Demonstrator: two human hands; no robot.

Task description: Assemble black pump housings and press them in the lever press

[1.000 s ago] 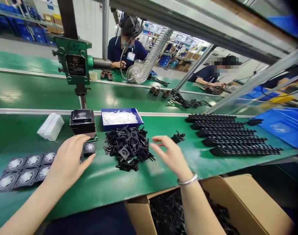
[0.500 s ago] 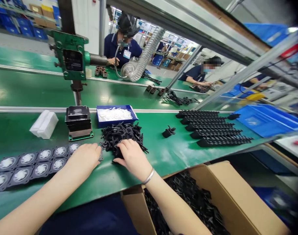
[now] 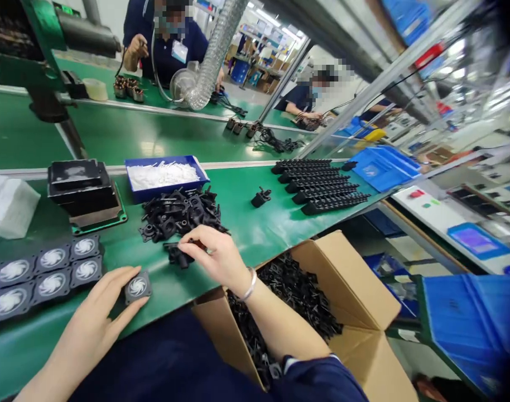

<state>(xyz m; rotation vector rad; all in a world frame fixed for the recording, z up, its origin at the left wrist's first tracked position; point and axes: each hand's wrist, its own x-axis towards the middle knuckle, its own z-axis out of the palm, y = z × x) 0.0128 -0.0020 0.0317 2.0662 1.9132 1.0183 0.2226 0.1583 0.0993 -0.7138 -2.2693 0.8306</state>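
L hand (image 3: 98,315): grip clamped on square fan piece (image 3: 138,286), low over bench (image 3: 259,234) front edge. R hand (image 3: 215,254): grip pinched on black part (image 3: 177,255), just beside black pile (image 3: 179,215).

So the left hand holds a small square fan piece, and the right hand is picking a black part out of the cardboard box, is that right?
Not quite. In the head view the right hand pinches a black part from the pile on the green table, not from the cardboard box. The left hand does hold the small square fan piece.
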